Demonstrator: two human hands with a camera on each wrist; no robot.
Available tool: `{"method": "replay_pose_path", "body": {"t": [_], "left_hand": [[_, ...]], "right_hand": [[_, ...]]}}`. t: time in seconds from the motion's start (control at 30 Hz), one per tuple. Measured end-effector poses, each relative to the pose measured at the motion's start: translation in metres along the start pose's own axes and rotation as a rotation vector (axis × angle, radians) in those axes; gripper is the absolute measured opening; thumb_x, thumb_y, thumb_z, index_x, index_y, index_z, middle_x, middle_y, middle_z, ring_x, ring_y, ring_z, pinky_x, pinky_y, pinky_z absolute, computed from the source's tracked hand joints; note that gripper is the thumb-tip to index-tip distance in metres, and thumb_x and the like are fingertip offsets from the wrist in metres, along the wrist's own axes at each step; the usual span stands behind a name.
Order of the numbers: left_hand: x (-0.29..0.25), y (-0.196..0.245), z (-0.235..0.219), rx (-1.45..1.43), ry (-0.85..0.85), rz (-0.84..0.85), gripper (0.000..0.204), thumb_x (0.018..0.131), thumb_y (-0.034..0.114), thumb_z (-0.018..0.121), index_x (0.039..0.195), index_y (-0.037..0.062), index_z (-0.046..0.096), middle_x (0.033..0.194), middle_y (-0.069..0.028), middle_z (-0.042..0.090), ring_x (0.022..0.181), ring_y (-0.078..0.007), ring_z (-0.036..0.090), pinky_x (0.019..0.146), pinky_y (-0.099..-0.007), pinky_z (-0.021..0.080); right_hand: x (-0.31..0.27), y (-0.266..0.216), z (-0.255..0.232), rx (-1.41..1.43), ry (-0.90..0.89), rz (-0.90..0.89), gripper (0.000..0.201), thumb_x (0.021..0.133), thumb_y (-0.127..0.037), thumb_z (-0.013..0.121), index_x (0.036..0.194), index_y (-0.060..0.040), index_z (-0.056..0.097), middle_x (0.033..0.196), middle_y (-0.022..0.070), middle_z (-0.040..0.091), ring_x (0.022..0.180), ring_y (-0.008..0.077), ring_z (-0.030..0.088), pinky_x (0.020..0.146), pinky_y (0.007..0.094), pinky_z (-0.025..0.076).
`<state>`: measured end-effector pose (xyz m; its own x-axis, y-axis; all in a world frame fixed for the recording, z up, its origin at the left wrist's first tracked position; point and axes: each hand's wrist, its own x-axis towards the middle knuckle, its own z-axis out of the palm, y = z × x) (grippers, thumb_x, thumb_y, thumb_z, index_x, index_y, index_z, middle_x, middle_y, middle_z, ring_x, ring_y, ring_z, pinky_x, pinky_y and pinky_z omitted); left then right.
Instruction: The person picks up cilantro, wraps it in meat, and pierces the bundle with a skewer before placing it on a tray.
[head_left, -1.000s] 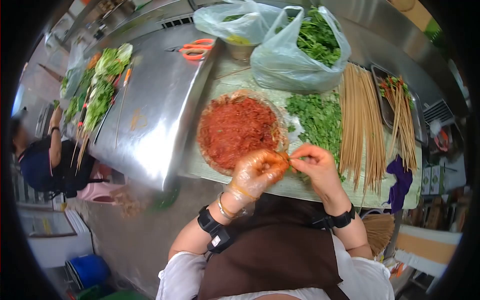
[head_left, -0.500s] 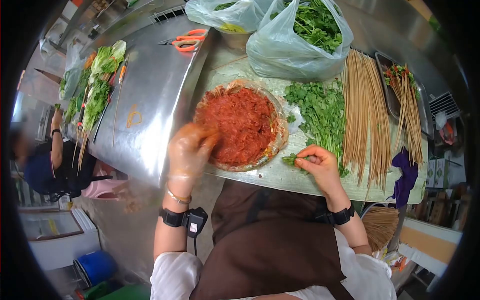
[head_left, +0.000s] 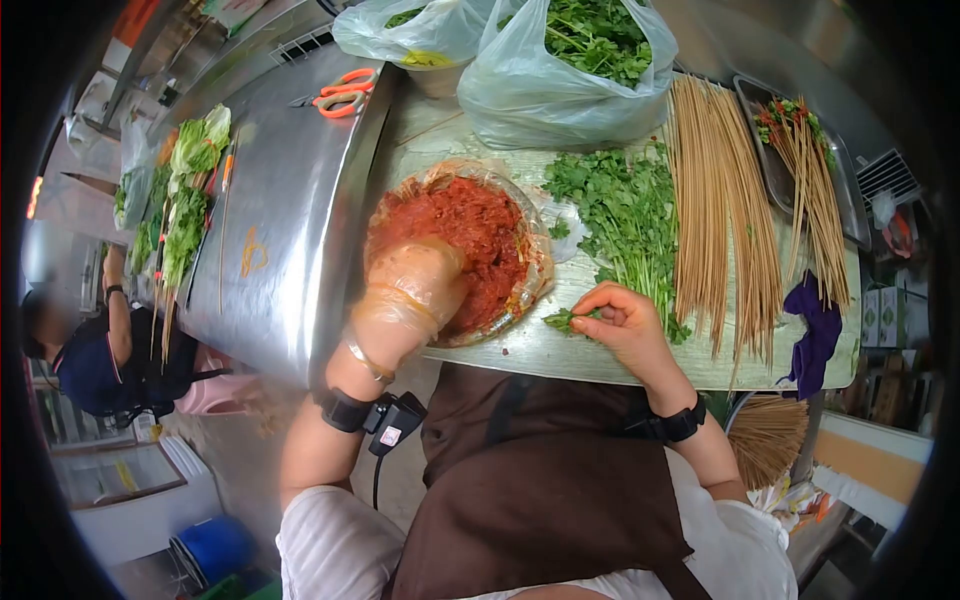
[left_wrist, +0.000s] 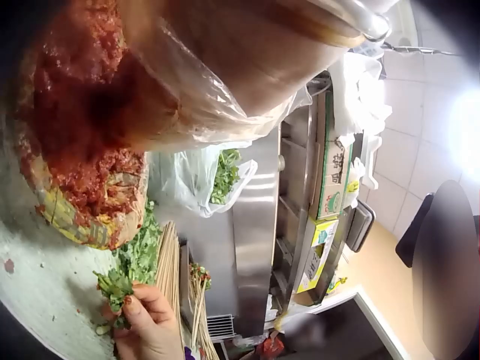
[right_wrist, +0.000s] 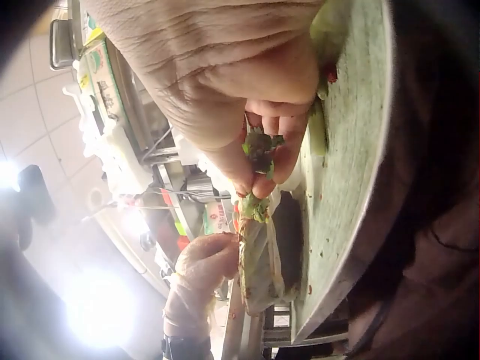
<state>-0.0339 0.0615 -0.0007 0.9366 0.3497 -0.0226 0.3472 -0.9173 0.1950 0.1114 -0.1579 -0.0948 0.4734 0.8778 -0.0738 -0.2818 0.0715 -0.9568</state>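
Observation:
My left hand (head_left: 412, 285), in a clear plastic glove, reaches into a bowl (head_left: 545, 268) lined with plastic film. Red minced mixture (head_left: 492, 225), which looks like seasoned meat, fills the bowl. The fingertips are hidden in the head view and blurred in the left wrist view, so I cannot tell whether they grip any mixture. My bare right hand (head_left: 625, 325) pinches a small folded bunch of cilantro (left_wrist: 114, 291) between thumb and fingers, low over the table beside the bowl. Behind that hand lies a heap of loose cilantro (head_left: 625, 215).
Long wooden skewers (head_left: 725, 210) lie in rows right of the cilantro. Further right, a metal tray (head_left: 848, 215) holds filled skewers. Plastic bags of greens (head_left: 560, 95) stand at the back. Orange-handled scissors (head_left: 345, 92) lie on the steel counter (head_left: 285, 190). Another person (head_left: 95, 340) is at far left.
My left hand has left the right hand, moved left and gone into the red mixture. The right hand stays near its place, still pinching the cilantro. The head view has shifted slightly.

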Motion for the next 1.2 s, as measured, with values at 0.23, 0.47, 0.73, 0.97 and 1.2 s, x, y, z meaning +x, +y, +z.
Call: {"method": "replay_pose_path", "body": {"t": [0.23, 0.47, 0.73, 0.97, 1.2], "left_hand": [[-0.010, -0.040, -0.008, -0.317, 0.240, -0.238, 0.017, 0.083, 0.020, 0.063, 0.078, 0.0039, 0.064, 0.071, -0.0097, 0.061, 0.063, -0.0238, 0.058, 0.058, -0.0321, 0.047], [-0.031, -0.041, -0.003, -1.683, 0.246, -0.555, 0.018, 0.088, 0.021, 0.061, 0.093, 0.0040, 0.058, 0.076, -0.0051, 0.059, 0.054, -0.0082, 0.051, 0.045, -0.0182, 0.041], [-0.020, -0.045, 0.014, -0.942, 0.266, -0.362, 0.010, 0.085, 0.013, 0.063, 0.088, 0.0035, 0.064, 0.074, -0.0028, 0.061, 0.056, -0.0114, 0.055, 0.051, -0.0223, 0.044], [-0.034, -0.034, 0.008, -0.051, 0.416, -0.292, 0.014, 0.069, 0.004, 0.066, 0.083, 0.0042, 0.068, 0.086, -0.0140, 0.059, 0.081, -0.0315, 0.059, 0.071, -0.0361, 0.048], [-0.016, -0.019, 0.000, -0.122, 0.384, -0.216, 0.019, 0.071, 0.018, 0.071, 0.086, 0.0062, 0.069, 0.087, -0.0137, 0.061, 0.082, -0.0316, 0.060, 0.072, -0.0374, 0.048]], "right_hand": [[0.001, 0.001, 0.001, -0.007, 0.000, -0.015, 0.010, 0.078, 0.008, 0.064, 0.087, 0.0038, 0.061, 0.088, 0.0057, 0.056, 0.078, 0.0116, 0.060, 0.069, 0.0217, 0.049], [0.000, 0.001, 0.000, -0.022, -0.002, -0.010, 0.010, 0.079, 0.007, 0.064, 0.087, 0.0034, 0.061, 0.089, 0.0056, 0.055, 0.079, 0.0119, 0.059, 0.070, 0.0228, 0.049], [0.000, 0.002, 0.000, 0.006, -0.006, -0.010, 0.010, 0.080, 0.007, 0.063, 0.088, 0.0032, 0.061, 0.089, 0.0051, 0.054, 0.080, 0.0111, 0.059, 0.070, 0.0222, 0.049], [0.000, 0.006, -0.001, -0.018, -0.011, -0.023, 0.010, 0.079, 0.007, 0.063, 0.088, 0.0033, 0.060, 0.090, 0.0049, 0.054, 0.080, 0.0106, 0.059, 0.070, 0.0214, 0.049], [0.000, 0.003, 0.002, 0.000, 0.004, -0.022, 0.010, 0.079, 0.008, 0.063, 0.087, 0.0032, 0.060, 0.090, 0.0046, 0.053, 0.079, 0.0102, 0.058, 0.069, 0.0208, 0.048]]}}
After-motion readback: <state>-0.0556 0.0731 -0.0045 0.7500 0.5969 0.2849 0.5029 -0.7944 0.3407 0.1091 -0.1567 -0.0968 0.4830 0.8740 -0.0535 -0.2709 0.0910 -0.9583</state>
